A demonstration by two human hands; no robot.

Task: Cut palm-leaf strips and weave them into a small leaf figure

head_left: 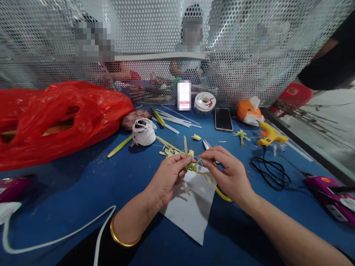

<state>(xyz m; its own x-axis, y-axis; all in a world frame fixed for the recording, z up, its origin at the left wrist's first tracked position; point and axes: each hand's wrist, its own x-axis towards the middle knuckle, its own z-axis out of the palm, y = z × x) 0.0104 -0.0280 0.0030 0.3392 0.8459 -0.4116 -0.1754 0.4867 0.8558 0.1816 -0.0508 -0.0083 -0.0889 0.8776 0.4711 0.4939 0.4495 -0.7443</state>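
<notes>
My left hand (169,178) pinches a small knotted piece of green leaf strips (192,167) between thumb and fingers. My right hand (227,173) is closed on the tip of one thin strip at the piece's right side. Loose strip ends hang below over a white sheet of paper (191,218). Scissors lie under my right hand, their blade (205,145) showing beyond it and a yellow handle (223,195) below. Pale leaf scraps (169,151) lie just past my left hand. A similar knotted leaf figure (242,137) rests farther right.
A red plastic bag (91,114) fills the left. White string (144,132), plastic sticks (174,119), a ribbon roll (204,101) and a phone (223,119) stand behind. A yellow glue gun (271,135) with a black cord lies right. Perforated metal mesh (149,29) closes the back; people sit beyond it.
</notes>
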